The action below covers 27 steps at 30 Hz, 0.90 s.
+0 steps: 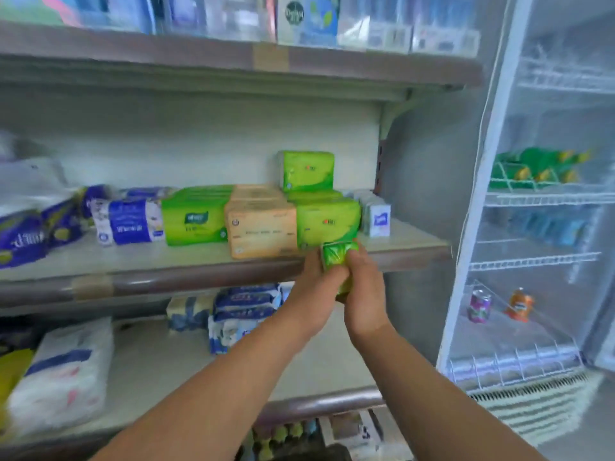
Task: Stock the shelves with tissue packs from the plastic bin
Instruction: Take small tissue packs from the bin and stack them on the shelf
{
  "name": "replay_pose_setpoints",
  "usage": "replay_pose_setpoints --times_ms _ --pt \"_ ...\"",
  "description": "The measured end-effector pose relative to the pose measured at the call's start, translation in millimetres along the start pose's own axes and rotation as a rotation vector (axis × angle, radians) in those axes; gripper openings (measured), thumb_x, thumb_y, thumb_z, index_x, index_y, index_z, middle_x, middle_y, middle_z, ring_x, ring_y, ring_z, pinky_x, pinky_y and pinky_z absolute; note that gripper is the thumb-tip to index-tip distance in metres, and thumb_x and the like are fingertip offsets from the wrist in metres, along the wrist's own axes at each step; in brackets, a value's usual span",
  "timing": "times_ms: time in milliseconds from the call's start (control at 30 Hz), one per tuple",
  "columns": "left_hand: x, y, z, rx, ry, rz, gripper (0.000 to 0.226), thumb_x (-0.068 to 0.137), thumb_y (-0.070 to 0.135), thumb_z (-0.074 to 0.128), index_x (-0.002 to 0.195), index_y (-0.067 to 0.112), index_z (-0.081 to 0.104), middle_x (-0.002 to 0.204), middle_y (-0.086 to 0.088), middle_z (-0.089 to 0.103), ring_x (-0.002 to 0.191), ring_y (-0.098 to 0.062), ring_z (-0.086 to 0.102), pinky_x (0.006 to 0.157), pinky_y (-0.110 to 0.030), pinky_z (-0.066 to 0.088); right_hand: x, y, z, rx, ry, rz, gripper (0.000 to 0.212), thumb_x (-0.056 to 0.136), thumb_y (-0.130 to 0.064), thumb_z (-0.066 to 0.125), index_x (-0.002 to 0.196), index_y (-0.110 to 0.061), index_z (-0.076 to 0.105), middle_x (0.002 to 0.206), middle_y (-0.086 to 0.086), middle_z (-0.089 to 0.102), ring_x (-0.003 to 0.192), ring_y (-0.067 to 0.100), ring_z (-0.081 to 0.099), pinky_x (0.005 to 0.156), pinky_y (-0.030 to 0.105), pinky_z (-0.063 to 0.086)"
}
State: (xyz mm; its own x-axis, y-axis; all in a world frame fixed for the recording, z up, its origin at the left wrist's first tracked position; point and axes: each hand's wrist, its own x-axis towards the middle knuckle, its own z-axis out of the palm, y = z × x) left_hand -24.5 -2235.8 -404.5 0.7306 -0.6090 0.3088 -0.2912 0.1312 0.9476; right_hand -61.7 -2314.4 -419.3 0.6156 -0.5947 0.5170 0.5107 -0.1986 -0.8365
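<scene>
A small green tissue pack [335,255] is held between both hands at the front edge of the middle shelf [166,257]. My left hand [316,291] grips its left side and my right hand [364,291] grips its right side. Just behind it on the shelf stands a row of green tissue packs [327,221], with one more green pack [306,170] stacked on top at the back. The plastic bin is not in view.
On the middle shelf also sit orange packs [261,224], another green pack [194,216], blue-and-white packs [128,221] and a small white pack [379,219]. A glass-door fridge [532,227] stands at the right. The lower shelf [159,357] holds white and blue packs.
</scene>
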Motion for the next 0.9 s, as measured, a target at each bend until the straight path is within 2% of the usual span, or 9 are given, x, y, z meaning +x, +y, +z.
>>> replay_pose_setpoints --times_ms 133,200,300,367,500,567,667,800,900 --pt "31 52 23 0.134 0.005 0.057 0.078 0.073 0.045 0.066 0.142 0.029 0.035 0.121 0.015 0.057 0.111 -0.007 0.055 0.099 -0.028 0.041 43 -43 -28 -0.023 0.048 -0.063 0.027 0.084 -0.032 0.044 0.074 -0.023 0.067 0.072 -0.008 0.064 0.072 0.010 0.056 0.075 0.040 0.047" --pt "41 69 31 0.193 -0.015 0.062 0.080 0.076 0.040 0.066 0.146 0.033 0.027 0.116 0.013 0.056 0.102 -0.005 0.055 0.087 -0.021 0.041 58 -50 -38 0.010 0.019 -0.060 0.031 0.081 -0.038 0.048 0.076 -0.013 0.065 0.073 0.001 0.060 0.074 0.016 0.053 0.072 0.042 0.045" --pt "62 85 37 0.262 -0.066 0.088 0.066 0.085 0.020 0.064 0.142 0.034 0.035 0.111 0.011 0.057 0.085 0.004 0.055 0.069 -0.008 0.043 77 -52 -49 0.050 -0.019 -0.057 0.042 0.081 -0.040 0.049 0.090 0.000 0.061 0.077 0.019 0.054 0.078 0.019 0.050 0.074 0.039 0.041" --pt "78 96 39 0.364 -0.118 0.085 0.063 0.086 0.017 0.063 0.141 0.035 0.038 0.119 0.009 0.053 0.092 -0.003 0.055 0.072 -0.009 0.043 91 -49 -58 -0.007 -0.027 -0.047 0.047 0.081 -0.041 0.048 0.098 0.000 0.061 0.079 0.019 0.054 0.080 0.018 0.051 0.076 0.039 0.041" --pt "116 103 49 0.497 -0.208 0.035 0.065 0.082 0.023 0.069 0.141 0.031 0.042 0.117 0.012 0.051 0.108 -0.012 0.056 0.089 -0.028 0.051 120 -36 -76 -0.093 0.019 -0.032 0.057 0.082 -0.044 0.045 0.122 -0.007 0.062 0.123 0.014 0.065 0.117 0.025 0.060 0.102 0.050 0.045" --pt "137 102 57 0.587 -0.225 0.024 0.054 0.076 0.028 0.071 0.126 0.031 0.053 0.109 0.010 0.061 0.104 -0.015 0.062 0.093 -0.039 0.053 128 -33 -85 -0.106 0.018 -0.095 0.045 0.083 -0.037 0.042 0.110 -0.012 0.069 0.109 0.013 0.069 0.105 0.022 0.063 0.095 0.049 0.048" --pt "168 102 66 0.777 -0.266 0.082 0.045 0.073 0.031 0.070 0.115 0.024 0.055 0.105 0.001 0.066 0.100 -0.018 0.064 0.086 -0.038 0.053 145 -25 -96 -0.050 -0.035 -0.159 0.034 0.082 -0.018 0.038 0.091 -0.016 0.070 0.086 0.002 0.067 0.084 0.017 0.058 0.080 0.040 0.047" --pt "204 99 65 0.950 -0.255 0.110 0.057 0.076 0.033 0.070 0.127 0.021 0.046 0.102 0.004 0.058 0.091 -0.014 0.060 0.073 -0.030 0.050 168 6 -108 -0.155 -0.060 -0.091 0.035 0.079 -0.020 0.047 0.102 -0.026 0.073 0.103 0.001 0.071 0.098 0.012 0.064 0.093 0.039 0.051" --pt "225 89 57 1.015 -0.255 0.034 0.059 0.075 0.035 0.070 0.127 0.020 0.044 0.104 0.000 0.059 0.093 -0.016 0.058 0.077 -0.032 0.049 174 26 -107 -0.341 -0.073 -0.107 0.030 0.081 -0.022 0.056 0.103 -0.040 0.067 0.104 -0.011 0.064 0.099 -0.007 0.058 0.091 0.022 0.049"
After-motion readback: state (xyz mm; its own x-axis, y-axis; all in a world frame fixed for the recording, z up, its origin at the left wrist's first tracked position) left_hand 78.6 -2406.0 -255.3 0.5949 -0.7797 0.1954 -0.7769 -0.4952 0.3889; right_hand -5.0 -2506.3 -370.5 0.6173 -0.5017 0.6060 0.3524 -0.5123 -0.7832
